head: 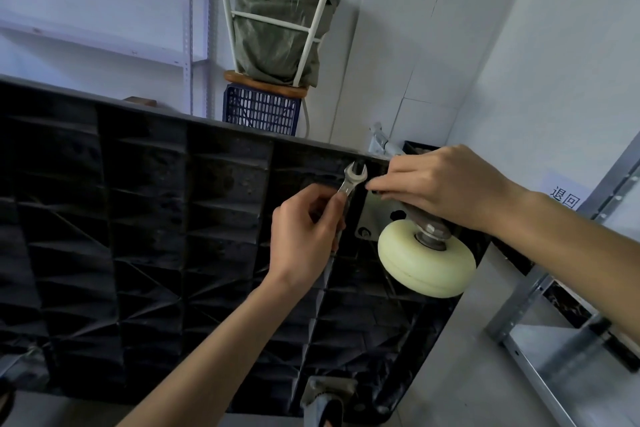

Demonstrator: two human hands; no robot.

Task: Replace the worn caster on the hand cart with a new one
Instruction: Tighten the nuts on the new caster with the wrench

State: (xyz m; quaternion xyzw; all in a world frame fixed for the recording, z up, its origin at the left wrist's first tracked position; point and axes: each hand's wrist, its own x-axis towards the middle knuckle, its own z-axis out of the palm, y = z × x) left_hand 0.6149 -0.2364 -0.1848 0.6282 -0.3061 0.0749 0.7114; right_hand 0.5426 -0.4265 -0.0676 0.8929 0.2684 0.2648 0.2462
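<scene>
The hand cart (145, 218) stands on edge, its black ribbed underside facing me. A caster with a cream wheel (427, 262) and a metal mounting plate (375, 215) sits at the cart's upper right corner. My left hand (304, 236) grips an open-end wrench (351, 180), its jaws pointing up just left of the plate. My right hand (446, 184) reaches over the caster, its fingertips pinching something small at the plate's top edge; what it is I cannot tell. A bolt head (363, 231) shows at the plate's lower left corner.
Another caster (327, 399) sticks out at the cart's bottom edge. Behind the cart stand a blue crate (259, 111), a stool with a green sack (277, 35) and a white shelf (104, 45). Metal shelving rails (554, 322) lie on the floor at right.
</scene>
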